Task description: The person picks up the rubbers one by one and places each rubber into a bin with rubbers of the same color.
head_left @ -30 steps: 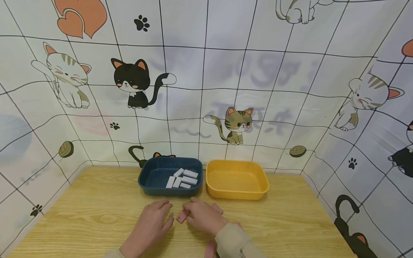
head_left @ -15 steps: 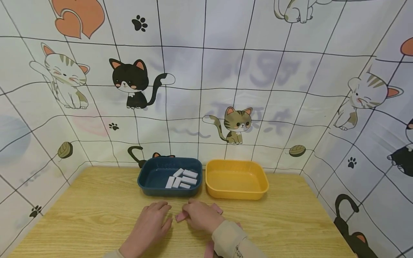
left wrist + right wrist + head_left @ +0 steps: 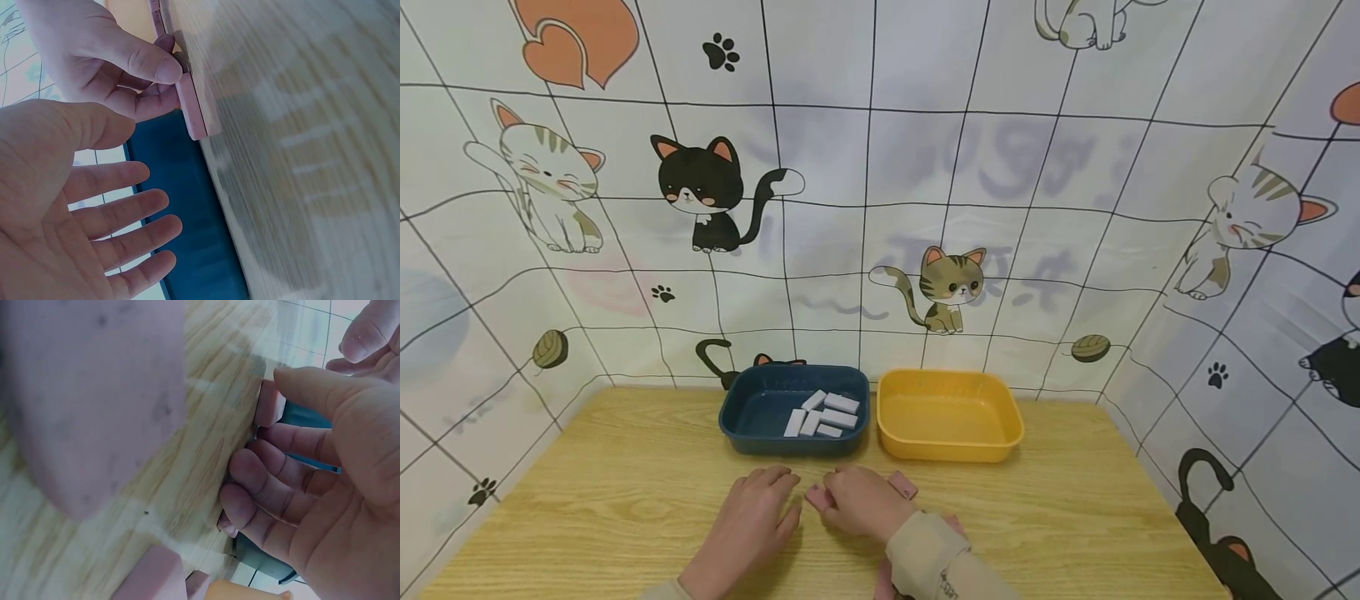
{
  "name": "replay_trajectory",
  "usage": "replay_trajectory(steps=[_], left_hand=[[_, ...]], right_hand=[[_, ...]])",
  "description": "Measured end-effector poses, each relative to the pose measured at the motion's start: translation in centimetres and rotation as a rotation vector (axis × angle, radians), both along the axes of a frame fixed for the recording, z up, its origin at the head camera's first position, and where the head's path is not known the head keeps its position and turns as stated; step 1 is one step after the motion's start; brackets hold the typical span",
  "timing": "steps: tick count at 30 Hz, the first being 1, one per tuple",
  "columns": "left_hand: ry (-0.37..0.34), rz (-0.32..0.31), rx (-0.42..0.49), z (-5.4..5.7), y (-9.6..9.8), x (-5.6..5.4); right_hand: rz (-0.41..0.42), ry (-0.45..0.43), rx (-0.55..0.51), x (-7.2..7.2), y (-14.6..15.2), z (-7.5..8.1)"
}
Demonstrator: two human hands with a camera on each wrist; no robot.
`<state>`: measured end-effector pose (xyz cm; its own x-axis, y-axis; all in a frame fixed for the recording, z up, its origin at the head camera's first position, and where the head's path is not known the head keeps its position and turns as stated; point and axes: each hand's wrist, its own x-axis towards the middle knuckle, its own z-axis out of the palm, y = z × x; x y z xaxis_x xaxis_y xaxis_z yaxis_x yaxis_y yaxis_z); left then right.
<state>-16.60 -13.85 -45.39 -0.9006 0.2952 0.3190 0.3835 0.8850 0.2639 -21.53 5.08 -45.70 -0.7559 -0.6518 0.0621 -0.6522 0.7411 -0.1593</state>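
My right hand (image 3: 867, 502) pinches a pink block (image 3: 818, 498) low at the table, just in front of the blue tray. In the left wrist view the thumb presses near one end of this pink block (image 3: 192, 112), while the other fingers curl beneath. My left hand (image 3: 751, 518) hovers to the left of it, palm facing the block, fingers loosely straight and holding nothing. Another pink block (image 3: 902, 484) lies just beyond the right hand. More pink blocks, one of them (image 3: 955, 525) partly hidden by the sleeve, lie near the right forearm.
At the back of the wooden table (image 3: 647, 475) stands a blue tray (image 3: 733, 429) with several white blocks (image 3: 811, 423) inside. A yellow tray (image 3: 947, 451) stands beside it on the right. A cat-printed sheet (image 3: 827, 250) rises behind and along both sides.
The pink block has turned on the table within the right hand's grip, its free end swinging slightly away from me. My left hand keeps its place.
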Motion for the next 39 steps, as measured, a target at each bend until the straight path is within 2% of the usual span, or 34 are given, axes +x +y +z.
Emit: replay_trajectory(steps=[6,10,15,21,26,30,33,39], left_hand=[[-0.004,0.008,0.000,0.2,-0.1,0.0],[0.026,0.003,0.001,0.1,0.0,0.1],[0.084,-0.021,0.026,-0.1,0.5,0.0],[0.091,-0.042,0.048,0.0,1.2,-0.2],[0.092,-0.038,0.059,0.2,1.6,-0.3],[0.120,-0.036,0.072,0.3,1.8,-0.3],[0.117,-0.035,0.087,0.5,2.1,-0.4],[0.049,-0.017,0.102,1.1,2.7,-0.5]], right_hand=[[-0.012,0.014,0.028,-0.1,-0.2,-0.1],[-0.013,0.000,0.027,0.0,0.0,0.0],[-0.040,-0.058,-0.017,0.1,0.5,-0.1],[-0.061,-0.099,-0.090,0.2,1.5,-0.3],[-0.091,-0.090,-0.123,0.3,2.5,-0.2],[-0.116,-0.156,-0.185,0.4,3.3,0.2],[-0.134,-0.199,-0.257,0.4,4.2,0.6],[-0.145,-0.134,-0.327,0.3,6.0,1.4]])
